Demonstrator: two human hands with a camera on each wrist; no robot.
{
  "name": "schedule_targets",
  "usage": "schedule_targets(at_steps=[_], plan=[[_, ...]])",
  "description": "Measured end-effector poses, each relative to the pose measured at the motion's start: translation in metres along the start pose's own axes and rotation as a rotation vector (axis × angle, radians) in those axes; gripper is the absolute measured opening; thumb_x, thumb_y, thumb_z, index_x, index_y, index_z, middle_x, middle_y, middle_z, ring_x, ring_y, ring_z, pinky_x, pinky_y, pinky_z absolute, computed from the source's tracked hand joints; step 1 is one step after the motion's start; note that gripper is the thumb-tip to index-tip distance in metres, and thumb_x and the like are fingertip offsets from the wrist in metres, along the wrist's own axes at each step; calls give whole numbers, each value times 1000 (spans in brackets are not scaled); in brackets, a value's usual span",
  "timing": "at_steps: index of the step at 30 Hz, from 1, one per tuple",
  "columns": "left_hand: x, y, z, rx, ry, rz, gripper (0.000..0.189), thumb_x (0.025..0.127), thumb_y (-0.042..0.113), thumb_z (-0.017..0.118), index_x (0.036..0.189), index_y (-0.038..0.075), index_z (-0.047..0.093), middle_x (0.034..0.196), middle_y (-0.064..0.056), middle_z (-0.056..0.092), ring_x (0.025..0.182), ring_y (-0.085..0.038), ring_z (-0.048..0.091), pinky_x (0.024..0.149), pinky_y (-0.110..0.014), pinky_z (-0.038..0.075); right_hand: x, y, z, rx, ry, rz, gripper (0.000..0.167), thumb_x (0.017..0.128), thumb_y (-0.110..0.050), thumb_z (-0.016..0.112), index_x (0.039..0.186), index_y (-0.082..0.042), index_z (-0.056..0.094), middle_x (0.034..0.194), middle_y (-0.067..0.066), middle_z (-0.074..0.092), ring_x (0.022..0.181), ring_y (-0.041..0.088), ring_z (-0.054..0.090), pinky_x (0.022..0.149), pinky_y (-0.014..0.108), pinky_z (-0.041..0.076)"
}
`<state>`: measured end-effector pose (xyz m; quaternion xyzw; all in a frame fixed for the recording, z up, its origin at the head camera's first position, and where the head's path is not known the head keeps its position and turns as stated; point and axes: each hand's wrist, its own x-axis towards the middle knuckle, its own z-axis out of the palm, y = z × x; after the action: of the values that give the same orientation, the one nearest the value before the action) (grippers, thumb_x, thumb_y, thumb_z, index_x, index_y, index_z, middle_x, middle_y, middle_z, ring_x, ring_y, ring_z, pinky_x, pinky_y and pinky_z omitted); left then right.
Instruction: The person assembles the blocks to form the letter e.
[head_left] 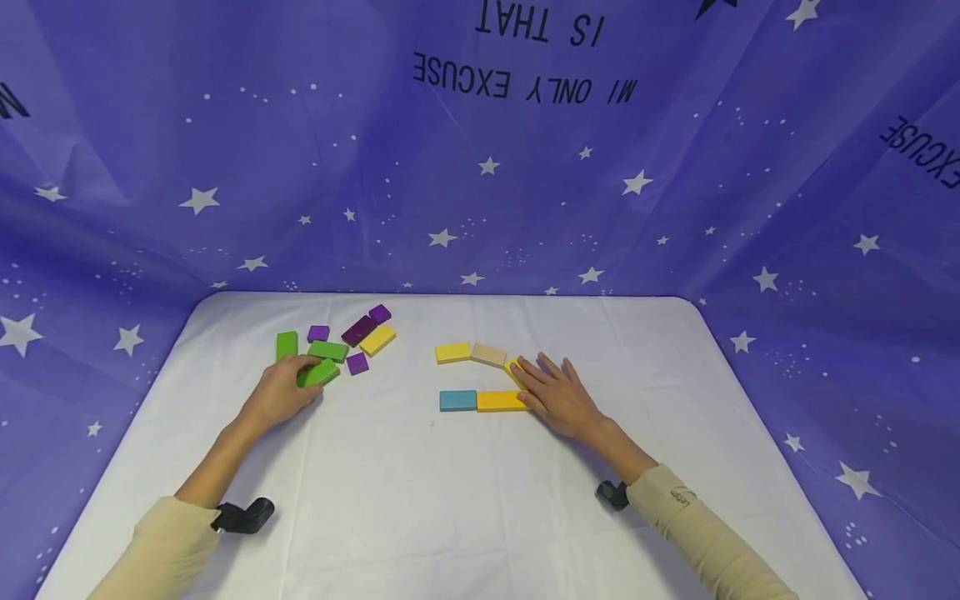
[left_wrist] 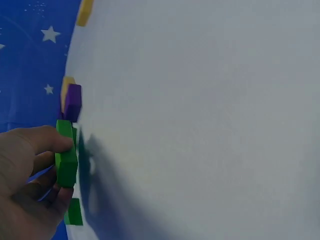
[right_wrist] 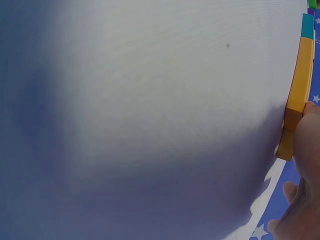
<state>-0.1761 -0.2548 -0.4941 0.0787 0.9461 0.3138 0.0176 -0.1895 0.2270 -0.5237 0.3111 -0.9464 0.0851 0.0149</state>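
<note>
My left hand (head_left: pixel 279 393) pinches a green block (head_left: pixel 321 372) between thumb and fingers; the left wrist view shows the same green block (left_wrist: pixel 66 157) from the side. Around it lie a standing-lengthwise green block (head_left: pixel 287 345), another green block (head_left: pixel 328 351) and a small purple block (head_left: pixel 357 363). Fingers spread, my right hand (head_left: pixel 561 402) rests over the right end of an orange-yellow block (head_left: pixel 498 402) and a yellow block (head_left: pixel 514 372), partly covering both. A teal block (head_left: pixel 457 401) abuts the orange-yellow one. Behind them, a tan block (head_left: pixel 488 355) adjoins a yellow block (head_left: pixel 452 353).
Farther back on the left are a dark purple block (head_left: pixel 359 331), a yellow block (head_left: pixel 378 340) and small purple blocks (head_left: pixel 318 332). The white table (head_left: pixel 405 508) has rounded back corners, with a purple starry cloth (head_left: pixel 405 183) hanging behind and beside it.
</note>
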Motion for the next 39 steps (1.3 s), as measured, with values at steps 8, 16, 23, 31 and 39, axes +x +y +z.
schedule_targets(at_steps=[8,16,23,31,39], plan=[[12,31,8,-128,78,81,45,85,3,75,126,-9,60,113,-26,61,103,-41,60,89,-54,50,0,-1,-1,5,6,2,54,106,-40,45,155,-20,38,158,2,36,145,37,28,111,69,16],[31,63,34,-179,51,156,45,85,4,76,126,-7,62,114,-25,62,103,-40,63,89,-51,52,0,-1,-1,12,-1,3,54,106,-41,45,156,-21,37,158,1,35,145,37,27,112,68,15],[45,77,62,-152,26,170,45,85,7,77,125,-6,63,115,-23,64,101,-36,63,88,-49,51,1,-1,-1,-7,-8,0,55,106,-42,43,156,-21,36,159,1,33,145,38,26,111,69,16],[48,84,84,-118,15,208,41,85,9,78,121,-5,66,109,-19,66,95,-28,59,84,-45,51,1,-2,-1,12,-17,3,54,107,-41,44,156,-20,37,159,2,33,146,38,25,112,69,15],[49,87,92,-144,-6,167,42,86,10,77,123,-5,65,110,-18,64,95,-28,59,85,-45,50,1,-2,-3,4,-38,18,55,107,-43,43,156,-21,35,159,2,32,147,36,23,112,68,15]])
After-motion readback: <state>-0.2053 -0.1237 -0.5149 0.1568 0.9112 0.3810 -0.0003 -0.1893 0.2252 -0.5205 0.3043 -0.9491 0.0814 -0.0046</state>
